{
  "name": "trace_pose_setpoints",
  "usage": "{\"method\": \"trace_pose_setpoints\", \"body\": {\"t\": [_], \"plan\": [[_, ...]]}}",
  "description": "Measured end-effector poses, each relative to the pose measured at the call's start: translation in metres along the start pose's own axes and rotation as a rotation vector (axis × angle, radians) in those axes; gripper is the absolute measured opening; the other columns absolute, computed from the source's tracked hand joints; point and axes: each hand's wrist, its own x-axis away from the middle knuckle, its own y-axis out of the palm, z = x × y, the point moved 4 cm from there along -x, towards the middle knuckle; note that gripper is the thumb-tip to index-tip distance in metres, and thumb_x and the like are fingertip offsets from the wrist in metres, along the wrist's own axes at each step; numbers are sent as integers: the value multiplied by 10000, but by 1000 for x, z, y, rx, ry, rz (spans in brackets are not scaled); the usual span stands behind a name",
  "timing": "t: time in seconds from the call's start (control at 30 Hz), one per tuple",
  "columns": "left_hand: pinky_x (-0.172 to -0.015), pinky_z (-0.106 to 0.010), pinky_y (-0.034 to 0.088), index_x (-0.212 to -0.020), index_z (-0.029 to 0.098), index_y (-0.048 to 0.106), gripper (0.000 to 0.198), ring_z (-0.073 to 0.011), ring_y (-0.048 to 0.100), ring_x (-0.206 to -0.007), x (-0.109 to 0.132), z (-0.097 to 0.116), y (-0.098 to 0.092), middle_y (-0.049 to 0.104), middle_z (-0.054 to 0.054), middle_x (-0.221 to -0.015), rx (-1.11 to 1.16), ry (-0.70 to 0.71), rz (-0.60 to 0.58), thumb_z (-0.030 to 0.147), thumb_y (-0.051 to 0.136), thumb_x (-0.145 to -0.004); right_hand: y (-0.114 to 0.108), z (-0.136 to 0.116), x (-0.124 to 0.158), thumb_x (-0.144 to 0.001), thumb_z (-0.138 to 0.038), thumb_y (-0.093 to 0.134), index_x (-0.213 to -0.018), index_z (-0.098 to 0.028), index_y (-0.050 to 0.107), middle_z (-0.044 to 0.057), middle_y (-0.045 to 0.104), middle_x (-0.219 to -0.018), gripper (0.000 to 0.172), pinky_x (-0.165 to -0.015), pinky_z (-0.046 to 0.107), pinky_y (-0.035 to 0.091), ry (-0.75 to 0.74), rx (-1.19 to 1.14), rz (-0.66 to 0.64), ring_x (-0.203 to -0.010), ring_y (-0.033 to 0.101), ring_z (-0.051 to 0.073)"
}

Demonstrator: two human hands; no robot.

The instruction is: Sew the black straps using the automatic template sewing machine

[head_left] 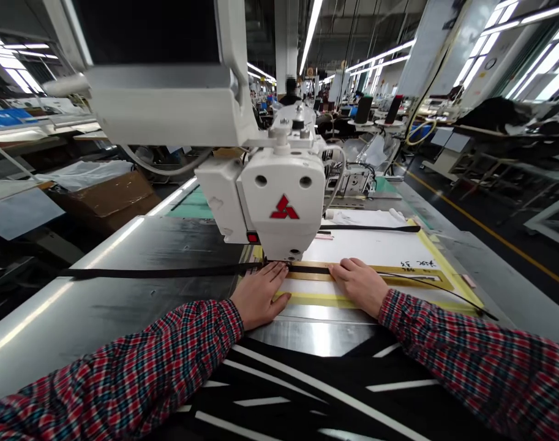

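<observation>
My left hand (259, 296) lies flat, fingers stretched out, on the front edge of a clear template with yellow tape borders (375, 269), just below the white sewing machine head (279, 202) with a red logo. My right hand (359, 283) rests palm down on the same template to the right of the needle area, its fingers pointing left toward a black strap (160, 271) that runs across the table under the machine head. Both arms wear red plaid sleeves. A thin black strip (439, 286) crosses the template's right side.
Black fabric with white stripes (316, 386) lies at the table's near edge. A second black strap (375, 228) lies behind the template. A cardboard box (107, 196) sits at left; other workstations and an aisle with a yellow line (490, 233) stretch behind and right.
</observation>
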Motion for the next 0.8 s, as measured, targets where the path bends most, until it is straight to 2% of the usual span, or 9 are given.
{"method": "trace_pose_setpoints", "body": {"t": [0.17,0.53,0.67,0.8], "plan": [[-993,-430,369,-1336,93,368,536,-265,344,-1263,1,-2,0,380,-126,-1369,2,6,0,408,373,-903,3,9,11,-843,-72,513,-884,-55,639,111,533,-933,134,-724,357,403,-2,25,15,-796,416,233],[-993,-430,371,-1320,79,388,529,-270,356,-1253,0,-3,0,409,-132,-1349,-4,23,-5,402,379,-900,4,8,12,-836,-69,505,-892,-44,638,126,528,-943,147,-727,367,419,-11,12,64,-791,422,236],[-1003,-417,366,-1317,83,394,527,-266,372,-1243,4,-7,-1,412,-132,-1346,-12,33,14,403,386,-898,3,5,9,-841,-57,478,-904,-44,632,133,523,-958,167,-726,370,416,-23,2,79,-794,423,236],[-1017,-397,354,-1326,79,385,548,-259,382,-1240,10,-18,-1,393,-134,-1359,-16,46,7,419,389,-897,0,0,-1,-840,-57,482,-822,-78,635,119,519,-936,155,-727,373,409,-8,-29,41,-799,422,236]]}}
